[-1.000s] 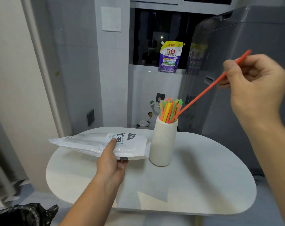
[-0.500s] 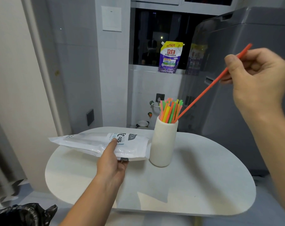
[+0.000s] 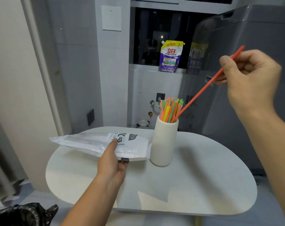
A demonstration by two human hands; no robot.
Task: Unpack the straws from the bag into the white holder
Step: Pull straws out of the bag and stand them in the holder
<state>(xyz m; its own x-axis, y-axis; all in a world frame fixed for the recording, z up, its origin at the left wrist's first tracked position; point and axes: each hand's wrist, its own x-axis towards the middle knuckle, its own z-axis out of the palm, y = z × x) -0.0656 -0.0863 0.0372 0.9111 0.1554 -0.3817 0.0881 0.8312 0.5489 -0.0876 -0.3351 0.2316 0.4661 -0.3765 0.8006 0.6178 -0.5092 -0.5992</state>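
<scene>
The right hand (image 3: 251, 79) pinches a red straw (image 3: 202, 92) near its upper end. The straw is tilted, and its lower tip is already inside the white holder (image 3: 163, 142), among many coloured straws (image 3: 170, 110) that stand there. The left hand (image 3: 113, 163) holds the bag (image 3: 92, 141) by its near edge, thumb on top, just above the bench (image 3: 195, 185) and beside the holder. The task seems mostly done, because the holder looks quite full. The bag looks rather flat, but I cannot tell how many straws are left inside. The red straw is not yet released.
</scene>
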